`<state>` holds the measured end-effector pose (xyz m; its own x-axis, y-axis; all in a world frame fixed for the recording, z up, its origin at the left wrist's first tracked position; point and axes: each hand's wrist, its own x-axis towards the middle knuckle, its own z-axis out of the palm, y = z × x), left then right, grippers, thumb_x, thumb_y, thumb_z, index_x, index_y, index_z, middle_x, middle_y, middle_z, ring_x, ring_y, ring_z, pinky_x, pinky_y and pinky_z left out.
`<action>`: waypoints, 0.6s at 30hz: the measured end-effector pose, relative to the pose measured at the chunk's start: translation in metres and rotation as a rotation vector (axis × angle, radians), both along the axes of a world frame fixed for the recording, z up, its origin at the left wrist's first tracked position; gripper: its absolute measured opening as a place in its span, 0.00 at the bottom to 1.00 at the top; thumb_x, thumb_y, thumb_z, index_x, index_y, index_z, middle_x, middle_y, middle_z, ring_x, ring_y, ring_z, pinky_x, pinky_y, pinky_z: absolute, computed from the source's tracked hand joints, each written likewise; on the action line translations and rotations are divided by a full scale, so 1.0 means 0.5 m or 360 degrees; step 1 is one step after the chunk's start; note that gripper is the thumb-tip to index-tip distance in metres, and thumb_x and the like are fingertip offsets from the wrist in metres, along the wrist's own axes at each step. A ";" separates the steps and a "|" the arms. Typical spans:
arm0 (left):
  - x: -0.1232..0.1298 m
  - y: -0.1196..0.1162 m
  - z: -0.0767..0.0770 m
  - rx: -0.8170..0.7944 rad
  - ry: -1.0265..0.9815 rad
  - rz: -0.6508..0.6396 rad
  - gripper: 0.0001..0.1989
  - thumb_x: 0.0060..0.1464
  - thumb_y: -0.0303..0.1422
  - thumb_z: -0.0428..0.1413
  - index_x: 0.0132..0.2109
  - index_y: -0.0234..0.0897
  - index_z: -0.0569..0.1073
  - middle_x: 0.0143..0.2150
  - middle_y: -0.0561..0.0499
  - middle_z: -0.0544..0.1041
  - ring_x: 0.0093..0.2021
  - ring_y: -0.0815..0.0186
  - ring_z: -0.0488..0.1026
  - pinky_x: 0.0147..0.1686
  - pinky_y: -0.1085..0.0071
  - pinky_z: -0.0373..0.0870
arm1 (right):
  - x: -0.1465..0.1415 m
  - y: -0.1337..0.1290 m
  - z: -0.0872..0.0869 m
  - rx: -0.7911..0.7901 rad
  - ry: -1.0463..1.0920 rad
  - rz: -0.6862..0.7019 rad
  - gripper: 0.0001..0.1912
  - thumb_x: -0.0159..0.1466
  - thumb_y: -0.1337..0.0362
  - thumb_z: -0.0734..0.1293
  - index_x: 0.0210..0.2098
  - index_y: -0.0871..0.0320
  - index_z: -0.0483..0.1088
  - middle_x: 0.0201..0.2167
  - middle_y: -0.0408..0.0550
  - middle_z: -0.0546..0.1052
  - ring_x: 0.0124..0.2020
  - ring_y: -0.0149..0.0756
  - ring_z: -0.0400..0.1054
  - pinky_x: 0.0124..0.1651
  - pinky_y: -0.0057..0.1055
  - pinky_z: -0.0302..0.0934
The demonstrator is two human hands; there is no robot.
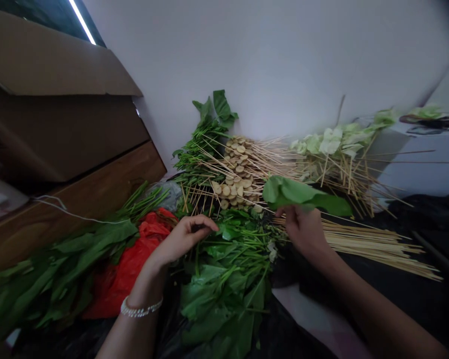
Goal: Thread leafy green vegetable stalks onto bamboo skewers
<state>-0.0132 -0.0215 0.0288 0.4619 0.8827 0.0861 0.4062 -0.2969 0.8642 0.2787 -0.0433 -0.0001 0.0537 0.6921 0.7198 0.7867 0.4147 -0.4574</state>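
My right hand [307,230] grips a large green leaf [295,193] by its lower edge and holds it up above the bundle of bare wooden skewers [377,247]. My left hand [189,234] has its thumb and fingertips brought together in a pinch at the left edge of a pile of leafy greens [230,279]; whatever is between the tips is hidden. The pile lies between my forearms, stems toward the wall and broad leaves toward me. A beaded bracelet [141,308] circles my left wrist.
Against the wall [269,65] lie skewered greens [202,144], skewered pale round slices [235,189] and skewered cabbage pieces [333,142]. At left are more leafy greens [60,269], a red plastic bag [123,274] and a cardboard box [60,129]. Black plastic [359,284] covers the surface.
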 end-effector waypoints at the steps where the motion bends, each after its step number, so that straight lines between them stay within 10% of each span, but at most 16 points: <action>1: -0.016 0.003 0.002 0.0040 0.0119 -0.0134 0.09 0.53 0.30 0.54 0.34 0.38 0.80 0.38 0.47 0.78 0.41 0.61 0.74 0.44 0.67 0.67 | -0.001 -0.001 0.000 0.0002 -0.0009 0.0016 0.13 0.61 0.68 0.56 0.26 0.55 0.69 0.20 0.46 0.73 0.22 0.38 0.66 0.29 0.31 0.57; 10: -0.070 0.023 -0.032 0.0260 0.1107 -0.0253 0.14 0.40 0.22 0.57 0.31 0.44 0.83 0.37 0.49 0.75 0.43 0.58 0.67 0.51 0.61 0.60 | -0.018 -0.009 0.023 -0.0094 0.0061 0.0104 0.14 0.68 0.66 0.54 0.46 0.58 0.69 0.26 0.45 0.75 0.27 0.37 0.71 0.34 0.30 0.60; 18: -0.056 0.014 0.012 0.0183 0.0114 0.0095 0.07 0.47 0.36 0.65 0.33 0.39 0.80 0.37 0.47 0.78 0.40 0.59 0.73 0.42 0.68 0.67 | -0.026 -0.010 0.008 -0.0076 -0.0043 0.0231 0.14 0.69 0.67 0.54 0.47 0.58 0.68 0.33 0.48 0.78 0.32 0.37 0.73 0.37 0.30 0.63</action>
<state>-0.0410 -0.0146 0.0349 0.4177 0.8950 0.1568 0.4856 -0.3657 0.7940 0.2655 -0.0482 0.0039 -0.0682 0.7246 0.6858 0.7325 0.5031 -0.4587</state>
